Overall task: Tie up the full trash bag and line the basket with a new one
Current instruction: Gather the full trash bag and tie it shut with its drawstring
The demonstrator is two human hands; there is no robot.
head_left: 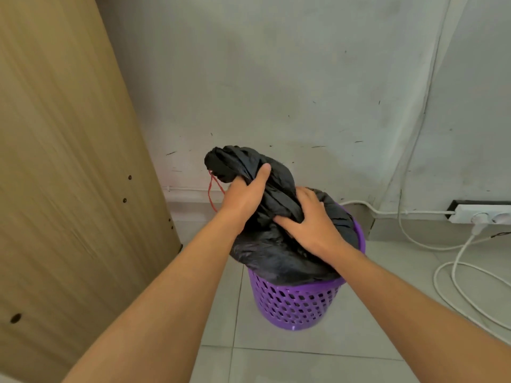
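A full black trash bag bulges out of a purple perforated basket standing on the tiled floor. The bag's top is gathered into a twisted neck that rises up and to the left. My left hand is closed around that neck high up, thumb across the plastic. My right hand grips the base of the neck, just above the bag's bulging body. A red drawstring hangs down in a loop from the bag's top end, left of my left hand.
A tall wooden panel stands close on the left. A grey scuffed wall lies right behind the basket. A white power strip and loose white cables lie on the floor to the right.
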